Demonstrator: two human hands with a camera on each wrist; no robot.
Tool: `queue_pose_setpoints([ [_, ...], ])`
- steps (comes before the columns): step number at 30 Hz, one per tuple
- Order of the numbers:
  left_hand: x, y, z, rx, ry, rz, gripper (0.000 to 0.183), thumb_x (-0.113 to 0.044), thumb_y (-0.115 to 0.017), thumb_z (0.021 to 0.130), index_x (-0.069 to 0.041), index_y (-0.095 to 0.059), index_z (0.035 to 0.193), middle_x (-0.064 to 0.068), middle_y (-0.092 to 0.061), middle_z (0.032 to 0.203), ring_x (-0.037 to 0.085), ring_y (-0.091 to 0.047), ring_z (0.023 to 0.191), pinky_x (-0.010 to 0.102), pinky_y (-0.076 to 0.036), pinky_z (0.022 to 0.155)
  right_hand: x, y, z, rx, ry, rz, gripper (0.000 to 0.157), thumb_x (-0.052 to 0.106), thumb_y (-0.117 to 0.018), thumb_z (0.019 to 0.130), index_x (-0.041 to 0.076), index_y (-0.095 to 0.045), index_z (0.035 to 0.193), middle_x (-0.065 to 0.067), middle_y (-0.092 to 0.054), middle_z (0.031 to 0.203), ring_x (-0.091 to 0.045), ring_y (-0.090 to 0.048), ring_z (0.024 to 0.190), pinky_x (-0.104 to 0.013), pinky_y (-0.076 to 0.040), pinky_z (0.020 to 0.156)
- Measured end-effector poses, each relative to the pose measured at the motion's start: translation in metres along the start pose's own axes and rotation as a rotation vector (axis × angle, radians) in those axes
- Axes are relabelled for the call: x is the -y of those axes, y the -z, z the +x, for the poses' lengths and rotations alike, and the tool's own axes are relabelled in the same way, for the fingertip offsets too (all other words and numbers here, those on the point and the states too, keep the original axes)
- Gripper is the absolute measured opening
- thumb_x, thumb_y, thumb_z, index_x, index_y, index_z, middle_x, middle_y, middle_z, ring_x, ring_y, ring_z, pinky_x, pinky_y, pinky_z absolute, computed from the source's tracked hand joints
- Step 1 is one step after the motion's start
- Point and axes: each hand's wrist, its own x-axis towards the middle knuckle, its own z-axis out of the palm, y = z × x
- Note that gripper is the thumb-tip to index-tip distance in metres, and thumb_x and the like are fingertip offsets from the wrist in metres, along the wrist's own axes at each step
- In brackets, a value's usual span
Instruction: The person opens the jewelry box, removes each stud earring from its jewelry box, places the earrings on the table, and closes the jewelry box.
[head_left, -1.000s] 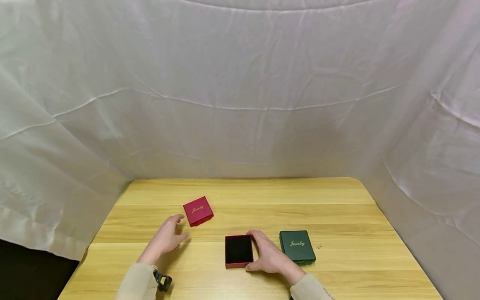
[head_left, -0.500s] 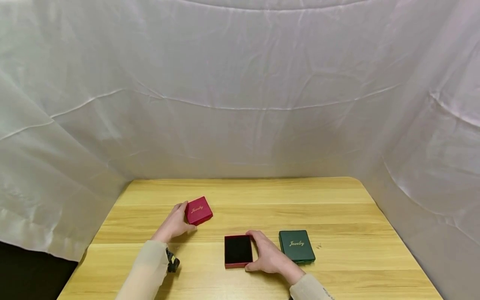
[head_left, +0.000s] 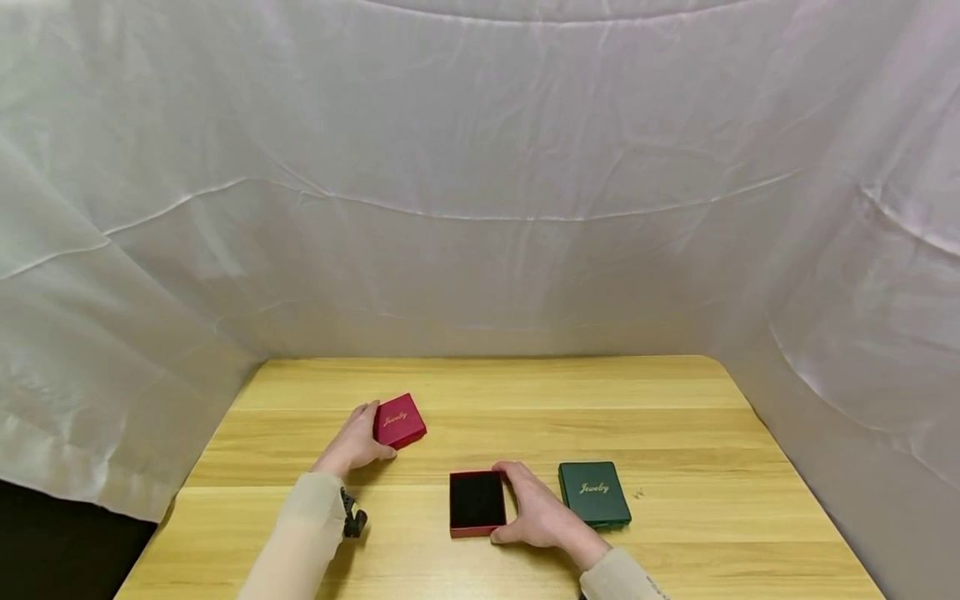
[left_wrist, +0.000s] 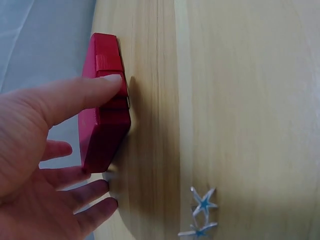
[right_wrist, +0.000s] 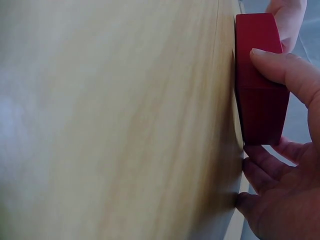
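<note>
On the left, my left hand (head_left: 354,440) grips a red jewelry box lid (head_left: 400,421) with gold "Jewelry" lettering. The left wrist view shows its thumb (left_wrist: 95,95) pressed on the ribbon bow at the lid's side, with the other fingers below and behind. At centre front, my right hand (head_left: 536,510) holds an open red box base (head_left: 477,500) lined with a black pad. Its thumb (right_wrist: 272,65) lies on the near side wall and a finger reaches the far right corner. Two silver star-shaped pieces of jewelry (left_wrist: 203,204) with blue centres lie on the table near my left hand.
A green jewelry box (head_left: 595,493) with gold lettering sits just right of my right hand. Beside it lies a small, indistinct piece (head_left: 638,493). The wooden table (head_left: 675,400) is bordered by pale fabric (head_left: 480,267) at the back and sides.
My left hand has moved forward and right from beside the red lid and now grips it. My right hand and the open base have stayed put.
</note>
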Motion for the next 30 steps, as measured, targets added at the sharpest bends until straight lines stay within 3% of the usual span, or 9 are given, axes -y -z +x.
queue_pose_setpoints([
  [16,-0.002,-0.001,0.002,-0.031,0.023,-0.004,0.095,-0.019,-0.082,0.064,0.007,-0.028,0.137,0.023,-0.039,0.129,0.032,-0.046,0.101,0.05,-0.038,0.089,-0.001,-0.001,0.0,0.001,-0.005,0.005,0.088,0.033,-0.083,0.06,0.01,-0.038,0.132,-0.001,-0.044,0.126,-0.017,-0.043,0.112,-0.041,-0.037,0.094],
  [22,-0.007,-0.002,-0.001,-0.059,-0.02,0.012,0.092,-0.021,-0.082,0.062,0.01,-0.033,0.134,0.023,-0.044,0.124,0.031,-0.048,0.099,0.048,-0.039,0.088,-0.002,-0.001,0.001,0.002,-0.007,0.009,0.089,0.033,-0.083,0.059,0.01,-0.037,0.132,-0.001,-0.043,0.127,-0.017,-0.043,0.113,-0.041,-0.036,0.095],
  [30,-0.024,0.0,-0.015,-0.086,-0.1,-0.017,0.088,-0.024,-0.082,0.062,0.009,-0.038,0.131,0.021,-0.045,0.124,0.032,-0.048,0.105,0.049,-0.038,0.091,-0.002,0.0,0.001,0.005,-0.011,0.012,0.09,0.033,-0.084,0.059,0.01,-0.037,0.132,-0.002,-0.043,0.127,-0.017,-0.043,0.113,-0.04,-0.037,0.094],
])
